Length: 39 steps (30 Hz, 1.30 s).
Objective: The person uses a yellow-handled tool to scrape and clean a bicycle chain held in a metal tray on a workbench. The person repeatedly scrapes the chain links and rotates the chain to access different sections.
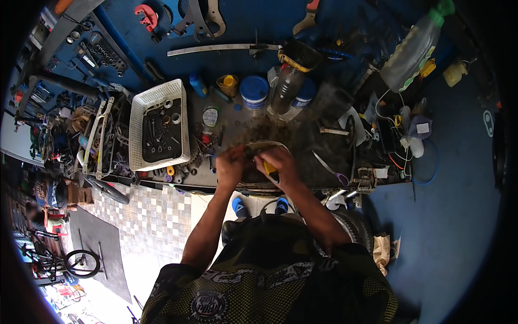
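Note:
My left hand (232, 163) and my right hand (278, 163) meet over the front edge of a cluttered, dirty workbench (302, 146). Between them lies a dark, round, rimmed part (258, 148) with a pale edge. My left hand pinches a small piece at its top. My right hand is closed around a yellow-handled tool (270, 168) pressed against the part. Both forearms come up from the lower edge.
A white plastic basket (157, 125) with small metal parts stands left of my hands. Behind are a blue tub (253, 90), a yellow cup (228, 83) and clear plastic bottles (286, 86). Scissors (330, 168) lie to the right. Tools hang on the blue wall (205, 19). A bicycle wheel (81, 263) stands lower left.

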### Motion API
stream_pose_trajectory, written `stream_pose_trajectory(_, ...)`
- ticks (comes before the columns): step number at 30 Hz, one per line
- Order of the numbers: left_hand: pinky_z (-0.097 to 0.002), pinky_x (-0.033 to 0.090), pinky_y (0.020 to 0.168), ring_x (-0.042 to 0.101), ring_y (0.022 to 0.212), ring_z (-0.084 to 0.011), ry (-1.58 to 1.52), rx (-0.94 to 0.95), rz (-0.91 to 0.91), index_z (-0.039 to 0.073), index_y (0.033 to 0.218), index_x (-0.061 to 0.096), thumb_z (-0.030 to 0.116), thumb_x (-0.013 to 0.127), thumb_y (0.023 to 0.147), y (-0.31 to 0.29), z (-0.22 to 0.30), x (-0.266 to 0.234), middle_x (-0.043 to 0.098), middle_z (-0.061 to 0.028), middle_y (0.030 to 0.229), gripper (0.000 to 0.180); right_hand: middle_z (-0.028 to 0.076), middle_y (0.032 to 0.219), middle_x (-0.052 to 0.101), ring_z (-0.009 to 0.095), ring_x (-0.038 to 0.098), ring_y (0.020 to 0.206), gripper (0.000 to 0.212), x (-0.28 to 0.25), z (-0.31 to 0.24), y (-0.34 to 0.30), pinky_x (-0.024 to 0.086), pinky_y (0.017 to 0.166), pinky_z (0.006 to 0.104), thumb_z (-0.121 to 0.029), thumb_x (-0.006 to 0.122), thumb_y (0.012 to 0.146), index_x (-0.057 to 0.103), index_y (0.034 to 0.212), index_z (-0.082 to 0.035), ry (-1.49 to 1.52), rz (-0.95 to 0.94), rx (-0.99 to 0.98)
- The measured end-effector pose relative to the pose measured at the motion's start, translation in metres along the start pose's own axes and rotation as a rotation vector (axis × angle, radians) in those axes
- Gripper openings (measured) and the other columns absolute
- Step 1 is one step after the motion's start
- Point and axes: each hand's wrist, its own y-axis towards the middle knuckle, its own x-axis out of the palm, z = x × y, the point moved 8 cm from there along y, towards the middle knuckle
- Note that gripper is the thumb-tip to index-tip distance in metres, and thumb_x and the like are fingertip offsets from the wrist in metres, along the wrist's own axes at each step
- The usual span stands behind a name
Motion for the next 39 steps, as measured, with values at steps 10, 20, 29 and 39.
stream_pose_trajectory(10,-0.0351,0.067,0.083,0.073,0.088,-0.0202,-0.251,-0.280,-0.044,-0.011,0.129,0.065,-0.004,0.059,0.098,-0.010,-0.005,0.001,0.071,-0.0139,0.107,0.032,0.007,0.092,0.074,0.029,0.070,0.082,0.022,-0.011,-0.005,-0.004,0.058,0.074,0.0390,-0.010,0.086,0.080,0.075,0.099,-0.011,0.010,0.014,-0.114)
stream_pose_trajectory(20,-0.0327,0.066,0.084,0.074,0.089,-0.0222,-0.245,-0.270,-0.082,-0.015,0.129,0.061,-0.004,0.061,0.098,-0.011,-0.008,-0.002,0.070,-0.0141,0.107,0.033,0.009,0.090,0.071,0.031,0.069,0.085,0.022,-0.008,-0.010,-0.003,0.058,0.077,0.0420,-0.013,0.087,0.079,0.074,0.096,-0.009,-0.026,-0.043,-0.207)
stream_pose_trajectory(29,-0.0346,0.067,0.084,0.074,0.086,-0.0212,-0.072,-0.135,-0.126,-0.012,0.124,0.066,-0.004,0.061,0.098,-0.007,-0.002,0.004,0.070,-0.0128,0.102,0.028,0.009,0.088,0.072,0.030,0.070,0.083,0.018,-0.009,0.002,-0.007,0.057,0.074,0.0406,-0.014,0.085,0.082,0.074,0.095,-0.010,-0.027,-0.018,-0.068)
stream_pose_trajectory(39,-0.0311,0.064,0.079,0.072,0.082,-0.0139,0.017,-0.058,-0.140,-0.001,0.119,0.074,0.002,0.066,0.099,-0.006,-0.004,0.005,0.071,-0.0061,0.104,0.022,0.012,0.079,0.074,0.028,0.074,0.069,0.026,0.008,0.082,-0.058,0.056,0.066,0.0342,-0.032,0.075,0.098,0.076,0.111,-0.009,0.171,-0.242,0.644)
